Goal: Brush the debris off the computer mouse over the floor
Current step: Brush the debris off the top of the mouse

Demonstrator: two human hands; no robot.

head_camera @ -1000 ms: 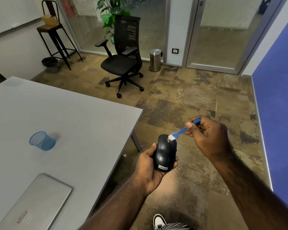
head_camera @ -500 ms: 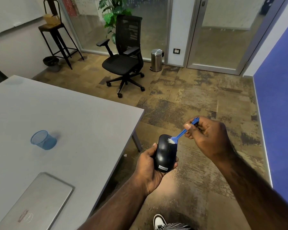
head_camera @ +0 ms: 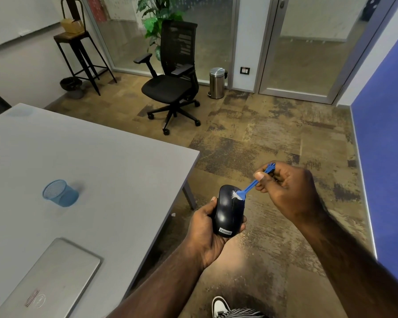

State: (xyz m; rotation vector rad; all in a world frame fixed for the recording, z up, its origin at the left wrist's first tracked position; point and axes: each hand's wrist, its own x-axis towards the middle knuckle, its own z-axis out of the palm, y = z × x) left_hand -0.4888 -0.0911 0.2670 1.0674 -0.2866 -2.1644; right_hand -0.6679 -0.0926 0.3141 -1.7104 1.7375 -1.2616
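Observation:
A black computer mouse point(head_camera: 226, 212) with a white label at its near end lies in my left hand point(head_camera: 203, 235), held out over the brown carpet floor point(head_camera: 262, 138) just past the table's corner. My right hand point(head_camera: 287, 189) pinches a small blue brush point(head_camera: 251, 185) by its handle. The brush's white bristles touch the far top of the mouse, near its buttons. Pale specks lie on the carpet below the mouse.
A grey table point(head_camera: 101, 171) fills the left, with a blue mesh cup point(head_camera: 60, 193) and a closed silver laptop point(head_camera: 48, 285) on it. Farther off stand a black office chair point(head_camera: 170, 81), a steel bin point(head_camera: 217, 83), a tall stool point(head_camera: 81, 49) and a blue wall point(head_camera: 386, 134). My shoe point(head_camera: 220, 306) shows at the bottom.
The brush bristles have slid from the mouse's far right edge inward across its top. The mouse and my left hand stay almost still.

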